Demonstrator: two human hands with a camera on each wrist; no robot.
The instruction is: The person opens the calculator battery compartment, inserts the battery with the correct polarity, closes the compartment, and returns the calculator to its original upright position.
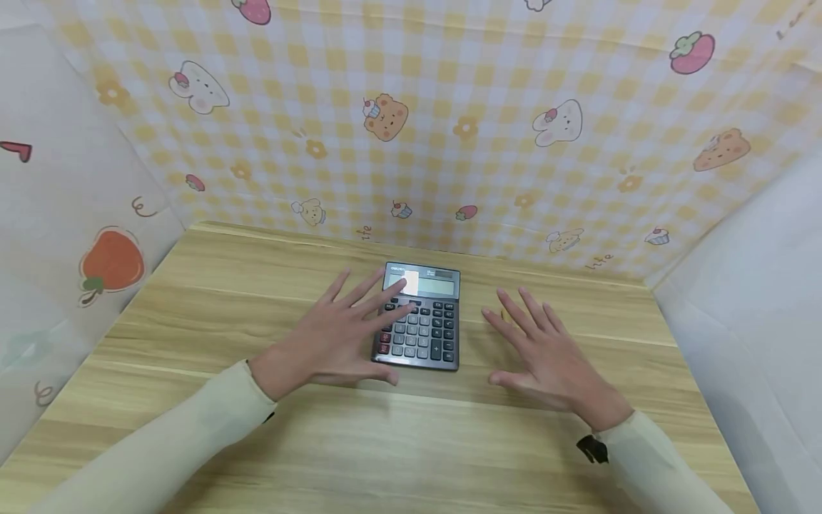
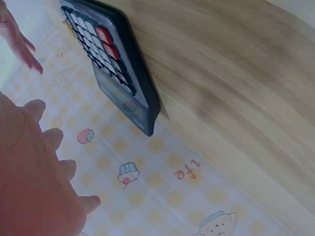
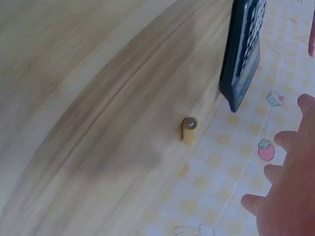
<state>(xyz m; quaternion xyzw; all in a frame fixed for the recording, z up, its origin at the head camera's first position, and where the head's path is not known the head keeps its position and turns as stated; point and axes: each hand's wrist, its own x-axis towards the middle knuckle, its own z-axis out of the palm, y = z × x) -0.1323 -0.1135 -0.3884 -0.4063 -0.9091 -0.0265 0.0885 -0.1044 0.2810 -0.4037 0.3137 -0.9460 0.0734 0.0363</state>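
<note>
A dark grey desktop calculator [image 1: 420,335] lies on the wooden table, its display end toward the patterned cloth. My left hand [image 1: 337,332] is spread palm down, its fingers overlapping the calculator's left side in the head view. To the calculator's right, my right hand [image 1: 546,357] is also spread, fingers pointing forward and holding nothing. A small yellow cylinder with a round metallic end [image 3: 189,130], resembling a battery, is on the table in the right wrist view. In the head view, the right fingers mostly hide it.
A yellow checked cloth [image 1: 424,164] with cartoon prints hangs along the table's back edge. White cloths rise on the left [image 1: 58,178] and right [image 1: 758,300]. Wooden tabletop [image 1: 417,457] stretches between the forearms.
</note>
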